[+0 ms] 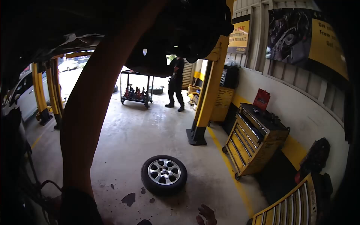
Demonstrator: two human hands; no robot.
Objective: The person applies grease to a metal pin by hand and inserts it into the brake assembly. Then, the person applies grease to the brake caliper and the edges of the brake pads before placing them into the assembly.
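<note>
One bare forearm rises from the lower left to the dark underside of a raised vehicle (176,30). Its hand, my left, is hidden in the dark up there. Low in the view is my right hand (206,215), partly cut off by the bottom edge, its fingers apart and slightly bent, with nothing seen in them. The wheel (164,175), a black tire on a silver spoked rim, lies flat on the floor just beyond my right hand.
A yellow lift post (210,93) stands right of centre. Yellow tool cabinets (243,146) line the right wall. A person in dark clothes (176,84) stands beside a black cart (135,99). More lift posts (39,90) and a light car (28,92) are at left.
</note>
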